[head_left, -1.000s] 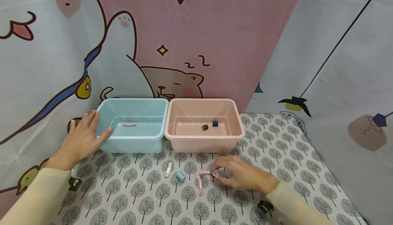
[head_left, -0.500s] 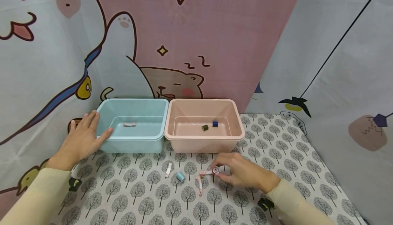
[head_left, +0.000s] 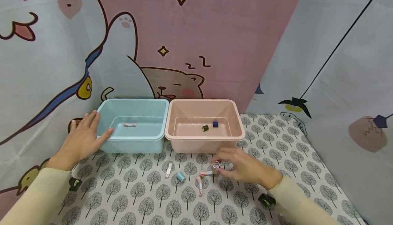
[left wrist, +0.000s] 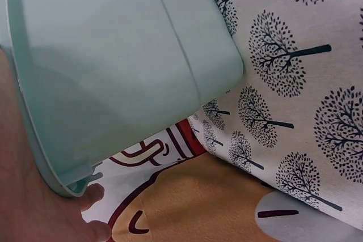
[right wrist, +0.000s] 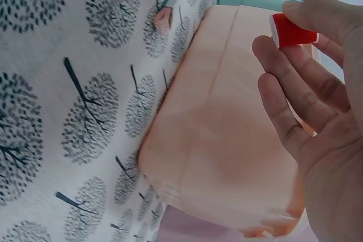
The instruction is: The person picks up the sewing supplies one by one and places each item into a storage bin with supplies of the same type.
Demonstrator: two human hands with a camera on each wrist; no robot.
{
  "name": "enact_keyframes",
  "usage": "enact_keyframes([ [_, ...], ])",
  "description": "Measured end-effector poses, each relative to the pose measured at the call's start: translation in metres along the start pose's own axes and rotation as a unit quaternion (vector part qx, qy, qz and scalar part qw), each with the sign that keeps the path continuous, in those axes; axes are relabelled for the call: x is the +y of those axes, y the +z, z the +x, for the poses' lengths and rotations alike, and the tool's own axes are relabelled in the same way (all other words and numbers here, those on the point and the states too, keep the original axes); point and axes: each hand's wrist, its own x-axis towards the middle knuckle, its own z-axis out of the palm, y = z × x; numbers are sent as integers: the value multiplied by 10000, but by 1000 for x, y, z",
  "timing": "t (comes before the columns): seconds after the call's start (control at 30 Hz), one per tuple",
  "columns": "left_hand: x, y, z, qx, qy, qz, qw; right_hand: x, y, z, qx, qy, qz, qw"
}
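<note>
In the head view my right hand (head_left: 245,166) pinches a red thread spool (right wrist: 294,30) between thumb and fingers, in front of the peach bin (head_left: 205,145). The spool's white end (head_left: 216,164) faces up there. Just below it on the cloth lie two slim pink-and-white pieces (head_left: 200,186), end near end. My left hand (head_left: 81,141) rests on the left rim of the light blue bin (head_left: 132,146), fingers extended and thumb over the front corner. Left of the pink pieces lie a light blue thread spool (head_left: 180,177) and a small white strip (head_left: 168,170).
A dark green spool (head_left: 205,128) and a navy spool (head_left: 215,124) lie inside the peach bin. One slim pinkish piece (head_left: 129,124) lies in the blue bin. Both bins stand side by side on the tree-print cloth (head_left: 147,204), before a cartoon-printed backdrop (head_left: 233,40).
My right hand has lifted the red spool slightly and moved it toward the peach bin, off the end of the pink piece. The left hand has stayed on the blue bin.
</note>
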Motion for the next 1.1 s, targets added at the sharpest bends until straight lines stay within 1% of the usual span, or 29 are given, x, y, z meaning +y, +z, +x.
enact_keyframes([
  [0.1,0,0,0,-10,-2,9,10000,0,-3,3,98,-100,-84,9999],
  [0.33,0,1,-1,9,2,14,10000,3,-12,10,409,-490,-311,9975],
  [0.4,1,1,-1,48,9,9,10000,3,-16,12,464,-497,-374,9970],
  [0.53,1,0,-1,81,16,4,10000,2,-25,16,476,-479,-309,9972],
  [0.67,1,0,0,43,7,5,10000,2,-32,20,382,-444,-95,9982],
  [0.77,1,0,0,23,2,6,10000,2,-36,23,395,-446,13,9982],
  [0.9,0,0,0,43,3,9,10000,3,-41,26,523,-558,-51,9971],
  [1.1,0,0,0,46,-5,23,10000,4,-50,34,575,-696,-193,9957],
])
